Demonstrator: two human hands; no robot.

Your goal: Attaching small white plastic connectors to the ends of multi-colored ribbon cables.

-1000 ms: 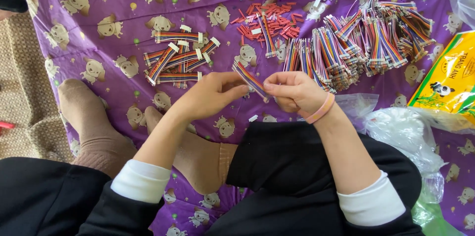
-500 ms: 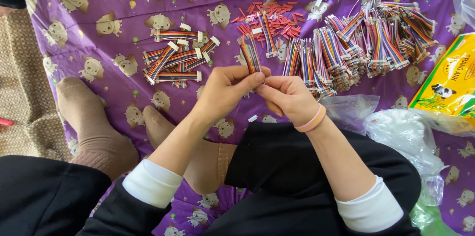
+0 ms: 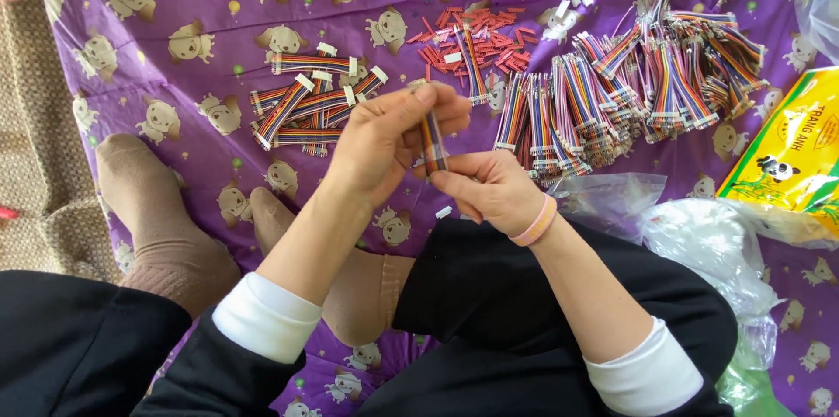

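cable piles (image 3: 629,89) ahead, bare cloth (image 3: 157,24) left

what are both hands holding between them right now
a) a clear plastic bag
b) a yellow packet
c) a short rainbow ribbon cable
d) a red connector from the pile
c: the left hand and right hand pinch one short multicoloured ribbon cable upright between them.

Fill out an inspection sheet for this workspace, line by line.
Surface: purple cloth with a cartoon animal print, spread on the floor.
Job's things: one multicoloured ribbon cable held upright between both hands.
Clutter: small red pieces; clear plastic bags; yellow packet.
Grippers: left hand pinches the cable's top; right hand grips its lower end.
Cables: large heap on the right; small white-tipped pile on the left.
Surroundings: woven mat; the person's socked feet.
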